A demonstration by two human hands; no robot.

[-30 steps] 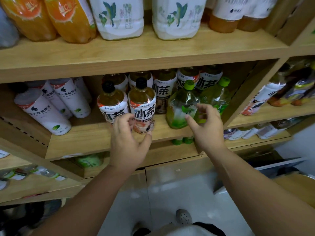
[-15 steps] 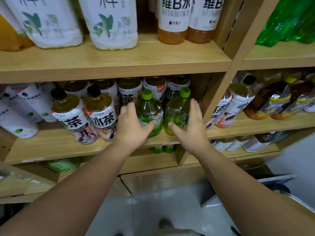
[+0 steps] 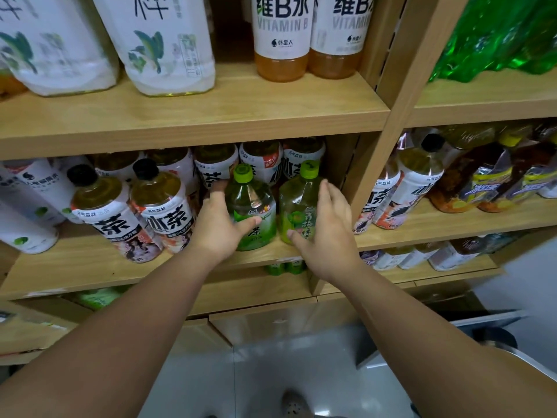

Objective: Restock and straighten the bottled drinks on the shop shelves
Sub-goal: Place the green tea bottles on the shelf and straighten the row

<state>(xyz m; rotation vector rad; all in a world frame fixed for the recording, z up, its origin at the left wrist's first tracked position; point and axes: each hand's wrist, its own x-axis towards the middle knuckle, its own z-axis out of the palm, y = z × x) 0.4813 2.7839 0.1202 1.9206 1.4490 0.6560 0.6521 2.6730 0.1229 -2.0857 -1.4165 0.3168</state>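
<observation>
Two green tea bottles with lime caps stand side by side at the front of the middle shelf [image 3: 193, 267]. My left hand [image 3: 217, 227] lies flat against the left side of the left green bottle [image 3: 251, 203], its thumb across the label. My right hand [image 3: 328, 230] rests along the right side of the right green bottle [image 3: 297, 206], with its thumb at the base. The fingers of both hands are straight and spread, and neither wraps around a bottle. Black-capped iced tea bottles [image 3: 162, 212] stand just left of my left hand.
More iced tea bottles fill the row behind. A wooden upright [image 3: 388, 164] sits close to my right hand, with further bottles [image 3: 419, 182] in the bay beyond it. Large white jugs [image 3: 168, 46] and vitamin drinks [image 3: 283, 40] stand on the shelf above. White bottles [image 3: 27, 212] lie at far left.
My left hand has left the iced tea bottles and moved right to the green bottles. My right hand has opened flat beside the right green bottle. The view has shifted right.
</observation>
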